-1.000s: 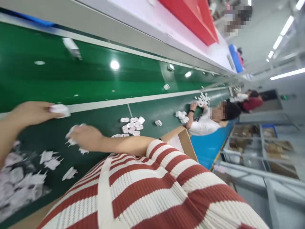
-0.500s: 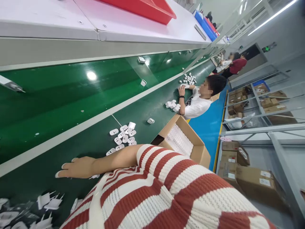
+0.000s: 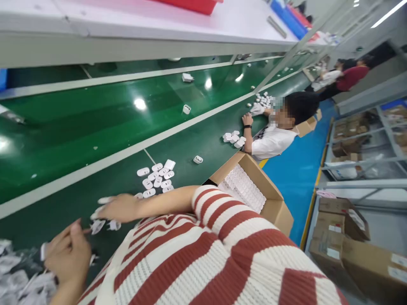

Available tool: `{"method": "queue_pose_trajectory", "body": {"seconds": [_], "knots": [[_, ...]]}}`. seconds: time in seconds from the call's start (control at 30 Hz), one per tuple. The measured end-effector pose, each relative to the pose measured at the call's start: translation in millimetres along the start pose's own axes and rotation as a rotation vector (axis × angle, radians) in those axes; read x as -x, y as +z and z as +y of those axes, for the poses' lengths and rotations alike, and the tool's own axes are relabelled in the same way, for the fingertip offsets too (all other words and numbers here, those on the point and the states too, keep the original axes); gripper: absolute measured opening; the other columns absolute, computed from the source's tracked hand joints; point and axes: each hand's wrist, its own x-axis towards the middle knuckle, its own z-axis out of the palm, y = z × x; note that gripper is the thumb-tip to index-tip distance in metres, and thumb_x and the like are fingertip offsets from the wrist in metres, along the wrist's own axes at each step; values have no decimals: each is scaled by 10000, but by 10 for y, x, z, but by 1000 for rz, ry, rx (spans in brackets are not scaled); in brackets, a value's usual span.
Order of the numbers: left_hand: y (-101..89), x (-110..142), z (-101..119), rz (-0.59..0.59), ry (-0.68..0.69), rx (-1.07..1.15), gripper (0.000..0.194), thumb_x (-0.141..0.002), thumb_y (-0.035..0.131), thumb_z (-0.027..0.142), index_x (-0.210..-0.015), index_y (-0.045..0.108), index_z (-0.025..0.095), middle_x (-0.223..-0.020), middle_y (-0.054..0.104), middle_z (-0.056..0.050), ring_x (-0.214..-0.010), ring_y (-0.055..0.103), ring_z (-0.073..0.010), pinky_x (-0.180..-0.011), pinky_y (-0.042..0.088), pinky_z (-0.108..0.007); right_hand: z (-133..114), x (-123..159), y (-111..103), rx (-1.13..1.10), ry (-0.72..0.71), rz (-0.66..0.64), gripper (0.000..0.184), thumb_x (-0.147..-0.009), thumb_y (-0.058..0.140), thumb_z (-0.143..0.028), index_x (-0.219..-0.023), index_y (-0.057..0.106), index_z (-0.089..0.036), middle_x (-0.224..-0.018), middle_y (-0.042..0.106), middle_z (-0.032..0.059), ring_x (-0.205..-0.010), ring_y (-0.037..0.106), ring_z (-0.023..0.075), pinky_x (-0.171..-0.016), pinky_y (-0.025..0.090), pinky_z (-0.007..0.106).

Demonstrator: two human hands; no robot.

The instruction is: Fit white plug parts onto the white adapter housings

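Low at the left, my left hand (image 3: 68, 256) has curled fingers drawn in near the thumb; what they hold, if anything, is hidden. My right hand (image 3: 117, 207) reaches over the green bench with white covers on its fingertips. Its fingers close on a white charger plug (image 3: 98, 227), right beside the left fingertips; blur hides the exact grip. Another white plug (image 3: 113, 225) lies under the right wrist. Several white oval charger pieces (image 3: 157, 181) lie beyond the right forearm. At the lower left is a heap of white plug parts (image 3: 19, 279) with clear plastic.
A green conveyor belt (image 3: 95, 127) carries scattered white pieces past the bench. An open carton (image 3: 280, 216) with rows of white pieces stands beside my right elbow. A co-worker in a white shirt (image 3: 273, 142) sits farther right. A white shelf (image 3: 159, 27) overhangs the belt.
My left hand has come into view from below. My right hand has gone from lying flat to bent fingers on a plug. The whole view has shifted somewhat.
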Motion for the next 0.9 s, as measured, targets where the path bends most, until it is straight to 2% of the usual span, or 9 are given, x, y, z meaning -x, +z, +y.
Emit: {"method": "queue_pose_trajectory", "body": {"seconds": [0.07, 0.13, 0.27, 0.37, 0.43, 0.5, 0.63, 0.77, 0.9], "knots": [[158, 163, 74, -15, -17, -1, 430, -967, 468, 484, -1228, 749, 291, -1434, 661, -44, -1378, 580, -334, -1199, 423, -536, 74, 549, -138, -33, 150, 33, 422, -940, 631, -113, -1343, 667, -232, -1393, 701, 45, -1384, 565, 231, -1059, 484, 333], [340, 238, 204, -118, 31, -5, 580, -972, 518, 550, -1438, 612, 219, -1608, 486, -121, -1483, 464, -338, -1245, 365, -517, 197, 1193, -256, -74, 367, 173, 369, -961, 598, -141, -1302, 691, -245, -1322, 720, 57, -1300, 606, 226, -1054, 490, 339], [713, 238, 523, -329, 189, -19, 971, -918, 618, 680, -1651, 256, 157, -1744, 161, -186, -1598, 176, -423, -1300, 215, -576, 555, 2371, -364, -29, 863, 645, 328, -1002, 533, -228, -1284, 696, -195, -1253, 702, 131, -1245, 584, 274, -1089, 473, 430], [934, 169, 761, -408, 248, -88, 1190, -838, 677, 769, -1683, 107, 156, -1758, -21, -190, -1594, -37, -498, -1283, 50, -684, 899, 2856, -367, 45, 1086, 860, 456, -956, 578, -241, -1398, 605, -133, -1433, 567, 215, -1368, 483, 338, -1162, 388, 530], [1046, 92, 906, -429, 285, -149, 1224, -807, 672, 812, -1688, 129, 158, -1759, -66, -175, -1578, -107, -522, -1255, -21, -723, 1131, 2983, -364, 38, 1143, 866, 640, -904, 660, -272, -1497, 502, -91, -1544, 447, 271, -1429, 417, 369, -1188, 345, 561], [1141, 1, 1042, -464, 332, -209, 1232, -780, 656, 847, -1686, 193, 154, -1762, -63, -160, -1573, -140, -525, -1246, -63, -721, 1331, 3020, -363, -29, 1100, 801, 706, -878, 695, -276, -1516, 473, -72, -1545, 453, 281, -1424, 424, 357, -1190, 354, 531], [1320, -167, 1308, -519, 402, -294, 1223, -736, 664, 860, -1673, 290, 169, -1763, -31, -146, -1574, -166, -514, -1233, -119, -709, 1575, 3014, -366, -124, 1000, 713, 455, -913, 599, -201, -1355, 634, -98, -1319, 662, 195, -1230, 570, 280, -1101, 459, 423], [1500, -240, 1512, -558, 476, -236, 1048, -837, 625, 792, -1644, 363, 178, -1765, 52, -133, -1590, -116, -489, -1229, -139, -696, 1625, 2954, -418, -140, 917, 691, 421, -892, 581, -135, -1297, 683, -90, -1272, 690, 181, -1173, 594, 265, -1069, 485, 393], [1587, -247, 1570, -603, 443, -261, 926, -897, 622, 689, -1630, 396, 171, -1755, 115, -151, -1610, -58, -450, -1234, -166, -670, 1531, 2762, -557, -157, 776, 665, 412, -880, 606, -124, -1279, 708, -124, -1258, 711, 147, -1182, 601, 251, -1098, 476, 388]]}}
